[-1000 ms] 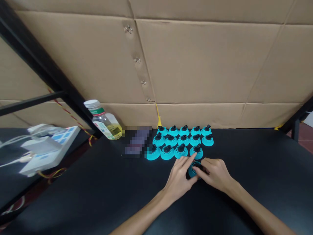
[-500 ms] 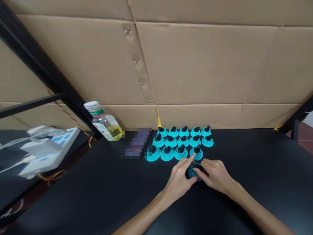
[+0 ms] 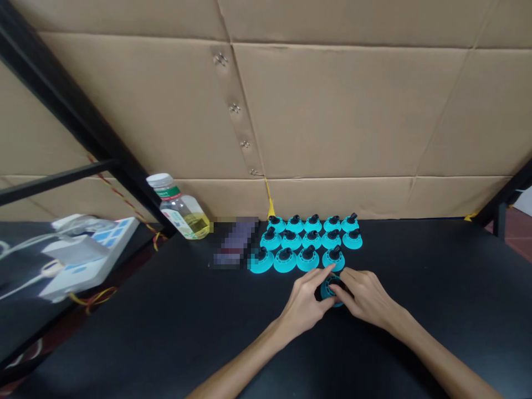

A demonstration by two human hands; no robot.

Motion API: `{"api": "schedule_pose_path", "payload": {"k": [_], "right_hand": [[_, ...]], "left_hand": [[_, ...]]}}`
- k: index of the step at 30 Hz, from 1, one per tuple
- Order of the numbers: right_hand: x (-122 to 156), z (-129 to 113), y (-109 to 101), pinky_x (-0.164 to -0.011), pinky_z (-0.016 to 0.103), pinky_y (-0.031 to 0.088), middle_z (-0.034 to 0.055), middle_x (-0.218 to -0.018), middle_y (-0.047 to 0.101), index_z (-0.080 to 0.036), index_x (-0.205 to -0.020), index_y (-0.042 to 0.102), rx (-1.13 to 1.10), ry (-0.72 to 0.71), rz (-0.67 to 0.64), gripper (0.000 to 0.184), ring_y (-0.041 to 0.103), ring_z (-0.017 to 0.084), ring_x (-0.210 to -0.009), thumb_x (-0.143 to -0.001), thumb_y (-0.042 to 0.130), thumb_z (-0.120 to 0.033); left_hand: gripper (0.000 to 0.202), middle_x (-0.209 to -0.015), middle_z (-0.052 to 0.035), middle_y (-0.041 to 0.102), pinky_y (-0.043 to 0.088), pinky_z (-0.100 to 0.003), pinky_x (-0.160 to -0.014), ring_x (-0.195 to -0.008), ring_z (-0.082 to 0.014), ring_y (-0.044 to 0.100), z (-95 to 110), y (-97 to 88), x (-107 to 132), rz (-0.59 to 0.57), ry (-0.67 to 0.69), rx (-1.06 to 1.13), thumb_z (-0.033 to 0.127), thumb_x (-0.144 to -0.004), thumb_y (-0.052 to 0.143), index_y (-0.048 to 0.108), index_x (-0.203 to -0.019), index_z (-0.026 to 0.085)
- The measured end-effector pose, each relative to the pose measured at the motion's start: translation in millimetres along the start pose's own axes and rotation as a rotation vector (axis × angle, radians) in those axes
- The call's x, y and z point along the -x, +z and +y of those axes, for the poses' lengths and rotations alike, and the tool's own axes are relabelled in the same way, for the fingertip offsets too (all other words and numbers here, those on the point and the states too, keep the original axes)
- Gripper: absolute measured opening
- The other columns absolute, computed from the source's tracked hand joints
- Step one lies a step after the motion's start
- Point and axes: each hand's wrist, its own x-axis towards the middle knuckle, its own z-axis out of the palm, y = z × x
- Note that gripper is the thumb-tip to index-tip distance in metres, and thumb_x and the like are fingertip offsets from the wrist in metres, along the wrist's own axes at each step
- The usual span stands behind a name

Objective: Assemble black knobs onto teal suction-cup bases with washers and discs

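Note:
Between my hands is a round turquoise piece [image 3: 328, 290] with a dark centre, low over the black table or resting on it; I cannot tell which. My left hand [image 3: 306, 296] grips its left side, thumb at the near edge and forefinger at the far edge. My right hand [image 3: 366, 293] is closed at its right side, thumb and bent fingers at the dark middle. The fingers hide much of the piece. Just beyond stands a similar turquoise piece with a black lever-like top [image 3: 333, 259], close to my left fingertip. Several more [image 3: 307, 259] stand in rows behind.
A clear bottle [image 3: 185, 213] with yellow liquid stands at the back left, beside a blurred-out flat object [image 3: 236, 244]. A white power strip [image 3: 89, 266] with cables lies further left. Cardboard [image 3: 332, 111] walls the back of the black table [image 3: 199, 321]; a black frame post [image 3: 83, 111] slants at left.
My hands keep nearly the same grip on the turquoise piece. The whole view has shifted slightly; the rows look unchanged.

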Motion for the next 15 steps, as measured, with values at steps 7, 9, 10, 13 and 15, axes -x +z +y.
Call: {"api": "schedule_pose_path", "payload": {"k": [7, 9, 10, 13, 15], "right_hand": [[-0.6, 0.6, -2.4, -0.05, 0.026, 0.027, 0.0023, -0.064, 0.059, -0.015, -0.074, 0.058, -0.032, 0.001, 0.023, 0.038, 0.052, 0.012, -0.051, -0.099, 0.038, -0.035], [-0.8, 0.3, -2.6, -0.05, 0.026, 0.026, 0.0018, -0.063, 0.058, -0.015, -0.073, 0.058, -0.034, 0.008, 0.027, 0.038, 0.051, 0.011, -0.049, -0.099, 0.038, -0.036], [-0.7, 0.2, -2.6, -0.05, 0.026, 0.026, 0.0018, -0.063, 0.059, -0.015, -0.073, 0.058, -0.034, 0.01, 0.025, 0.038, 0.051, 0.011, -0.049, -0.099, 0.038, -0.036], [0.1, 0.2, -2.2, -0.05, 0.026, 0.026, 0.0023, -0.064, 0.059, -0.015, -0.075, 0.058, -0.032, 0.015, 0.015, 0.038, 0.052, 0.011, -0.05, -0.099, 0.037, -0.036], [0.7, 0.6, -2.1, -0.05, 0.026, 0.027, 0.0028, -0.067, 0.06, -0.015, -0.076, 0.058, -0.04, 0.023, -0.004, 0.038, 0.054, 0.012, -0.052, -0.099, 0.037, -0.036]], "left_hand": [[0.063, -0.118, -0.0047, 0.068, 0.05, -0.038, -0.098, -0.108, -0.0214, 0.064, -2.0, -3.5, -1.3, -0.078, -0.01, 0.125, 0.019, -0.076, 0.069, 0.051, -0.136, 0.024], [0.064, -0.12, -0.0046, 0.067, 0.049, -0.038, -0.099, -0.11, -0.0216, 0.063, -1.7, -4.8, -1.5, -0.103, -0.007, 0.152, 0.019, -0.076, 0.068, 0.049, -0.137, 0.024], [0.064, -0.121, -0.0045, 0.067, 0.048, -0.038, -0.1, -0.11, -0.0217, 0.063, -1.6, -5.3, -1.6, -0.111, -0.004, 0.161, 0.019, -0.076, 0.068, 0.049, -0.138, 0.025], [0.063, -0.122, -0.0043, 0.066, 0.048, -0.038, -0.099, -0.111, -0.022, 0.062, -1.7, -6.5, -1.8, -0.122, 0.0, 0.178, 0.019, -0.077, 0.068, 0.05, -0.137, 0.026], [0.062, -0.122, -0.0044, 0.066, 0.048, -0.037, -0.099, -0.111, -0.022, 0.062, -2.2, -7.0, -2.1, -0.134, -0.008, 0.186, 0.02, -0.077, 0.069, 0.051, -0.136, 0.026]]}}
